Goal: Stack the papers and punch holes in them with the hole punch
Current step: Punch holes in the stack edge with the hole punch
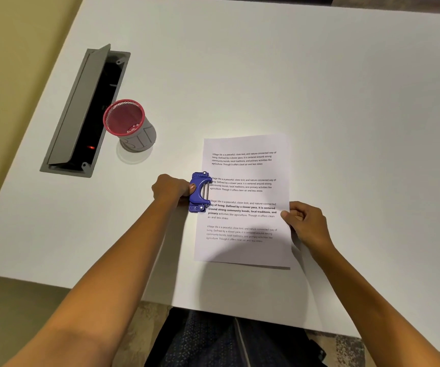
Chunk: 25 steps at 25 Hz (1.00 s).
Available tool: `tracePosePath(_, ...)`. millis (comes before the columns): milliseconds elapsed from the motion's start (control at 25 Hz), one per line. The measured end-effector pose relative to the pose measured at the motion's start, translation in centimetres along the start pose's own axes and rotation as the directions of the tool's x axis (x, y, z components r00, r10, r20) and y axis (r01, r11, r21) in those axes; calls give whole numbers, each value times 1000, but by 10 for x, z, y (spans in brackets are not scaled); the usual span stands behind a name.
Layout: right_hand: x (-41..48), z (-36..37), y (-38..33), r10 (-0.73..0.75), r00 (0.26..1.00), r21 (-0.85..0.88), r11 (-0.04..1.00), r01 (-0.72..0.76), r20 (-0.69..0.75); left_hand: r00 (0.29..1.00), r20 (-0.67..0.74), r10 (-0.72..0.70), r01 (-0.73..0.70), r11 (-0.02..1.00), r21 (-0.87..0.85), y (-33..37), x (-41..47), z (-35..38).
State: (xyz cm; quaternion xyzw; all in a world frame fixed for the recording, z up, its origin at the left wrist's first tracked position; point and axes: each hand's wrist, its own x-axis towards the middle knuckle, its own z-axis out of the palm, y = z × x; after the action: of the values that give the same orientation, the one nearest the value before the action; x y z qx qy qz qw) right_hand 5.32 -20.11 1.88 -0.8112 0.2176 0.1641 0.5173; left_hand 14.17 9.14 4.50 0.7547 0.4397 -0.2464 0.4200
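So right now the papers are lying flat on the white table, a bit right of the middle of the frame, printed side up. The blue hole punch is parked on their left edge about halfway down, with its mouth over the margin. I can't tell how many sheets are in the pile from this angle, since the edges look pretty flush.

My left hand is curled around the back of the punch, with the thumb against the blue body. My right hand is pinching the right edge of the stack, fingers folded in and thumb on top.

Handling-wise, I'd say paper is the annoying part. It's light, floppy and slick sheet on sheet, so the pile will probably skate or fan out the second the punch bites. That's why I'd hold it at the edge opposite the punch and keep it flat. The punch looks like hard plastic with metal rods, stiff and small, so I'd grip the body and push down on the lever, not the thin rods.

The red mesh cup and the open cable hatch sit in the upper left, well apart from all this.
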Motion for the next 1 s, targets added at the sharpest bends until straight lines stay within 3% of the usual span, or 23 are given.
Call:
tracePosePath(240, 2, 1, 3, -6, 1000, -19, 1000, 6, 9, 998, 59, -21, 23, 999, -35, -1, 1, -2)
tracePosePath(720, 1, 2, 3, -5, 1000, 15, 1000, 5, -9, 998, 66, 12, -11, 1000, -9, 0, -5, 0)
tracePosePath(1000, -1, 2, 1, -27, 999, 5, 1000, 27, -19, 999, 33, 21, -18, 996, -84, -4, -9, 1)
